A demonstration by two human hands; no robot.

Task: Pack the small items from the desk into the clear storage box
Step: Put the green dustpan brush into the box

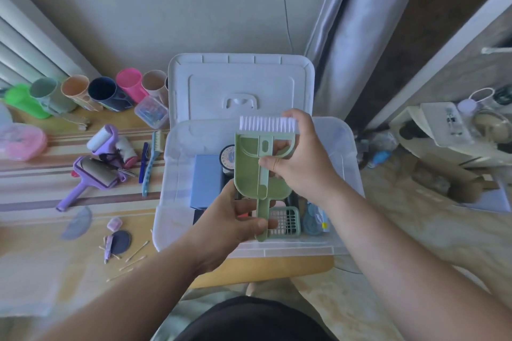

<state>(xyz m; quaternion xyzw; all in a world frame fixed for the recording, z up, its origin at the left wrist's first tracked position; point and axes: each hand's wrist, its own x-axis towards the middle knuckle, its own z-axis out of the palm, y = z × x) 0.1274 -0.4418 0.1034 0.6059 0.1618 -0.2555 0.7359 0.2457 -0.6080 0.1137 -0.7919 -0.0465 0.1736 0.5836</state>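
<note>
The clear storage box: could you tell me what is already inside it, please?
Inside the clear storage box lie a blue box, a round tin, a green grid basket and a bluish packet. The green dustpan and both hands cover the middle.

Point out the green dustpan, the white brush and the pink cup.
green dustpan [247, 171], head view, on its flat scoop.
white brush [266, 122], head view, on the bristles.
pink cup [130, 83], head view, on its rim and upper wall.
</note>
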